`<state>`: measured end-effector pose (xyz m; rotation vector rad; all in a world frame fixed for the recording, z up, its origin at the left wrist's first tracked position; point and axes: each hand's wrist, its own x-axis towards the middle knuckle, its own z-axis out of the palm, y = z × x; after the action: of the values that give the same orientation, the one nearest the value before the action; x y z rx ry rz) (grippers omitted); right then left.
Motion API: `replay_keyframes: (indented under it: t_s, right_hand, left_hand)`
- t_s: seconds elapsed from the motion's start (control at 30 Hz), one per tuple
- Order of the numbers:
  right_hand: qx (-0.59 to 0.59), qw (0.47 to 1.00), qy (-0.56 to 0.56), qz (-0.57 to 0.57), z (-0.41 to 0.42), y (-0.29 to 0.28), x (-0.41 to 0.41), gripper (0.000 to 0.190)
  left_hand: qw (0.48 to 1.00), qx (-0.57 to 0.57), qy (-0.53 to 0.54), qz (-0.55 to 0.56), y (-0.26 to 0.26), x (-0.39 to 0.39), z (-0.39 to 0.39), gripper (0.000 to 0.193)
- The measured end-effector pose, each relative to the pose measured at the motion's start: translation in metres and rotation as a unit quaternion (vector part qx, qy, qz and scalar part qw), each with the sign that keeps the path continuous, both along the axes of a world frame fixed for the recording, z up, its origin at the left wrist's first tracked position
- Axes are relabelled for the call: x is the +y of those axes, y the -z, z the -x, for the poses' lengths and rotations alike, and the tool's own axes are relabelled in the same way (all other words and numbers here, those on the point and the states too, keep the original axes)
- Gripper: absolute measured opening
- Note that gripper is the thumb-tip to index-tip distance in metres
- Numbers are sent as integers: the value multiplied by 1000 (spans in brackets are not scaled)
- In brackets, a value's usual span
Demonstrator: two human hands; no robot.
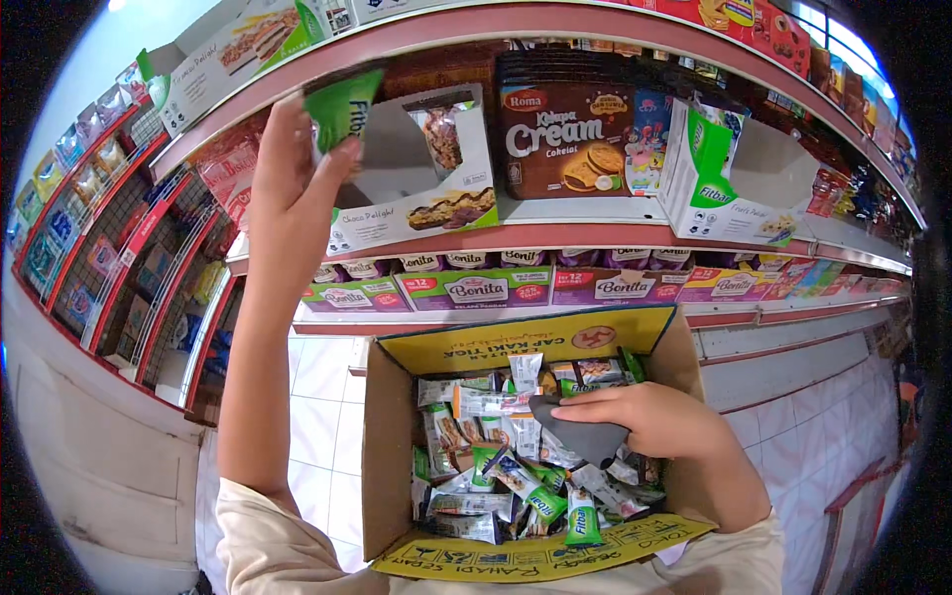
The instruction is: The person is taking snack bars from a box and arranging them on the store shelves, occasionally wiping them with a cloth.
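My left hand (297,163) is raised at the upper shelf and grips a green-and-white Fitbar snack bar (338,111), slightly blurred. It is in front of an open Choco Delight display box (446,216) with one bar upright at its right side. My right hand (632,416) is over an open cardboard carton (387,454) with yellow flaps, holding a dark grey cloth-like item (584,435). Many wrapped Fitbar bars (524,483) lie jumbled in the carton, which is close to my body. Just beyond the fingertips of my right hand lies an orange-and-white wrapped bar (491,401).
Roma Kelapa Cream biscuit packs (565,141) and a Fruits display box (736,201) share the shelf. Bonita boxes (476,290) line the shelf below. Another display box (245,59) sits on the top shelf. Racks of packets (111,223) stand at left.
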<state>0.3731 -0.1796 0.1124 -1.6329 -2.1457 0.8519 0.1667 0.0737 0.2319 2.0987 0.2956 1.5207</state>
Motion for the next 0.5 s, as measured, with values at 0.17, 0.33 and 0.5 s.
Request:
replay_keyframes:
  t_s: [0.17, 0.33, 0.5]
  right_hand:
    - [7, 1000, -1, -21, -1, -1, -1, 83]
    - [19, 999, 5, -34, 1, -3, -1, 78]
    - [21, 999, 0, -35, 1, -2, 1, 77]
  left_hand:
    - [999, 11, -1, -42, -3, -31, 12, 53]
    - [941, 172, -161, -242, -5, -46, 21, 69]
    - [937, 297, -155, -98, -16, -63, 39, 76]
